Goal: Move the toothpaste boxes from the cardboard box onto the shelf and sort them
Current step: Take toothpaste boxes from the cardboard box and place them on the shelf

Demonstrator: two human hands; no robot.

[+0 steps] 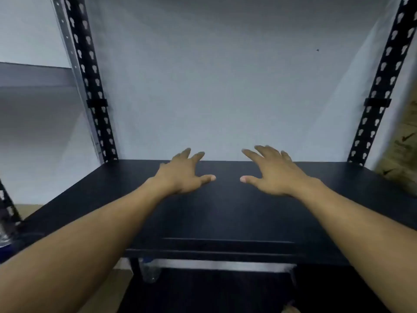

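Note:
A black shelf board [221,213] fills the middle of the head view, with nothing lying on it. My left hand [182,175] hovers palm down over the back of the board, fingers spread and holding nothing. My right hand [273,172] is beside it to the right, also palm down with fingers apart. The thumbs point toward each other with a gap between them. No toothpaste boxes and no cardboard box show in this view.
Black perforated uprights stand at the back left [90,82] and back right [383,82] of the shelf. A pale wall [214,75] closes the back. A clear plastic bottle [150,269] lies below the board. A wood-patterned surface [401,154] is at the right edge.

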